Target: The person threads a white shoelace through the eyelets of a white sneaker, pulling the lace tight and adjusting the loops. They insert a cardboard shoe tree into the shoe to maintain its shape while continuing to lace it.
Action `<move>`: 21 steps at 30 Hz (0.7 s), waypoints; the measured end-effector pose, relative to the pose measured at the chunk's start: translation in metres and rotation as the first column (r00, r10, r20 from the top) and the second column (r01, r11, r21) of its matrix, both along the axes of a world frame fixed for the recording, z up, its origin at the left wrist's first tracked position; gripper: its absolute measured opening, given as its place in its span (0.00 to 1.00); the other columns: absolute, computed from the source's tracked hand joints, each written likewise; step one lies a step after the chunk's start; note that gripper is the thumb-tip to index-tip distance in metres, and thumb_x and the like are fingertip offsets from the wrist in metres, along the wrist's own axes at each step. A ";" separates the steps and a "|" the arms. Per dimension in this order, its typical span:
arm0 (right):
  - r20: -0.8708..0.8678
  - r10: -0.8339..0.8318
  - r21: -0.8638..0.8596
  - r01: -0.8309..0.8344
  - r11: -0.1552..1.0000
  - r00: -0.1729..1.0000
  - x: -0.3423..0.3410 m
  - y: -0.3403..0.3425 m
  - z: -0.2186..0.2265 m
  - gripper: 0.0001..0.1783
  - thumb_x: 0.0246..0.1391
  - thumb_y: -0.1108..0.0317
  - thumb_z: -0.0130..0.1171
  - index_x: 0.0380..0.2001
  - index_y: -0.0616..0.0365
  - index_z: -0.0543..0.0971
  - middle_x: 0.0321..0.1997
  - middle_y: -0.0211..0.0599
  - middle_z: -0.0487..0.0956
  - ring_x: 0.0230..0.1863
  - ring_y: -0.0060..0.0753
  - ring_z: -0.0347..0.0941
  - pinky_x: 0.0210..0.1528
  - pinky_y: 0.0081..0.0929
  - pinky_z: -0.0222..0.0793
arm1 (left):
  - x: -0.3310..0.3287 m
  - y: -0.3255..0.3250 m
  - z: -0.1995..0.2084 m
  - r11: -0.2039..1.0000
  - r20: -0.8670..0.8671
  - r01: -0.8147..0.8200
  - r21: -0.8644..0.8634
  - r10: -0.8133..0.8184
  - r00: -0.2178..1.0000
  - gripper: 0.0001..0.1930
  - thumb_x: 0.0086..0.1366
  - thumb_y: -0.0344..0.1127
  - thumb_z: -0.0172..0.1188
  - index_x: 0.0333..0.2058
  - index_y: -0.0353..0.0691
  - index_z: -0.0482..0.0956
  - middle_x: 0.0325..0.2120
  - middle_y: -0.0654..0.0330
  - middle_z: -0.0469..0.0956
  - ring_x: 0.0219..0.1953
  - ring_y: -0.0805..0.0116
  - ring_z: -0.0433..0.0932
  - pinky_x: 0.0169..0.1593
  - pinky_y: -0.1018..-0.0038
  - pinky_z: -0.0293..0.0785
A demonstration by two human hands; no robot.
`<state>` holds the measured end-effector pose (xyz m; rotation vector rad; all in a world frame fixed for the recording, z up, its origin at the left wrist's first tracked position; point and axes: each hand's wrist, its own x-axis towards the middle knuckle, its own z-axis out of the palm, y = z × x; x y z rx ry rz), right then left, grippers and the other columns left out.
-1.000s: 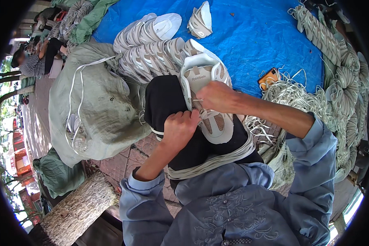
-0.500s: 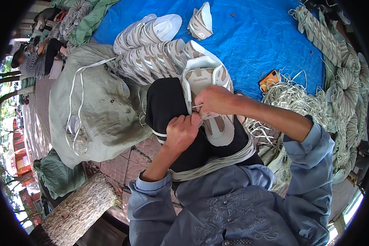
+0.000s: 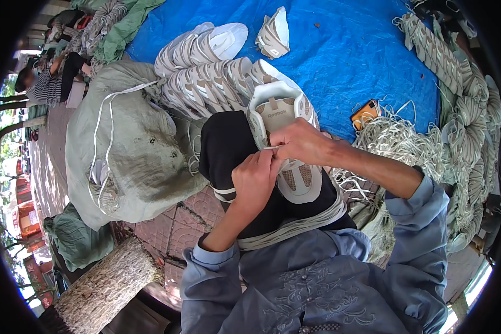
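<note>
Head view. We see a grey-green sack bound with white cord at left, and a small orange packet on the blue tarp at right. The white shoe upper rests on our black-clad lap, its toe toward us and a printed tongue label at its far end. Our right hand pinches a white lace against the upper; our left hand grips the upper's near edge. Compared with half a second ago, both hands sit slightly closer together. A row of stacked uppers lies beyond; loose laces are heaped at right, a log at lower left.
</note>
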<state>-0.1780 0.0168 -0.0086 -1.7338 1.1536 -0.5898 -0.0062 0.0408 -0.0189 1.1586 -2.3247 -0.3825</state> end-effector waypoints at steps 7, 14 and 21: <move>0.150 -0.379 0.338 0.313 0.888 0.913 -0.021 0.040 -0.023 0.07 0.42 0.69 0.58 0.24 0.62 0.78 0.18 0.28 0.72 0.21 0.15 0.64 0.23 0.18 0.60 | -0.004 -0.006 0.034 0.900 -0.495 0.183 0.395 0.041 0.868 0.02 0.55 0.25 0.53 0.26 0.33 0.72 0.20 0.58 0.73 0.22 0.72 0.73 0.30 0.78 0.69; 0.229 -0.302 0.027 0.304 0.952 0.925 -0.020 0.081 -0.044 0.07 0.41 0.70 0.58 0.25 0.62 0.78 0.20 0.33 0.74 0.23 0.19 0.69 0.25 0.22 0.62 | -0.031 -0.025 0.054 0.648 -0.303 0.107 0.754 0.199 0.932 0.07 0.59 0.29 0.46 0.27 0.33 0.71 0.16 0.62 0.71 0.16 0.78 0.71 0.20 0.81 0.66; 0.199 -0.419 0.101 0.407 0.908 0.886 -0.032 0.087 -0.027 0.07 0.41 0.67 0.58 0.25 0.59 0.78 0.21 0.38 0.74 0.22 0.36 0.70 0.25 0.27 0.63 | -0.056 -0.033 0.017 0.678 -0.024 -0.034 0.734 0.077 0.997 0.07 0.58 0.31 0.49 0.29 0.33 0.72 0.15 0.60 0.72 0.12 0.75 0.71 0.17 0.79 0.66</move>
